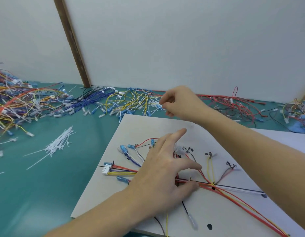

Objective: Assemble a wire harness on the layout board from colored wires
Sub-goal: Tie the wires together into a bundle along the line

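The pale layout board (148, 127) lies on the green mat, with hand-written marks and several colored wires fanned across it. A white connector (106, 169) with red, purple and yellow wires sits at its left edge. My left hand (163, 175) rests flat on the wire bundle (222, 190) at the board's middle, fingers spread, pressing it down. My right hand (180, 103) reaches past the board's far edge to the yellow and white wire pile (131, 101); its fingertips pinch together at a wire there, though the wire is hard to make out.
Along the back wall lie heaps of loose wires: mixed colors (15, 101) at left, blue (86, 103), red (234, 105) at right. White cable ties (60, 144) lie scattered left of the board. A brown post (71, 41) leans against the wall.
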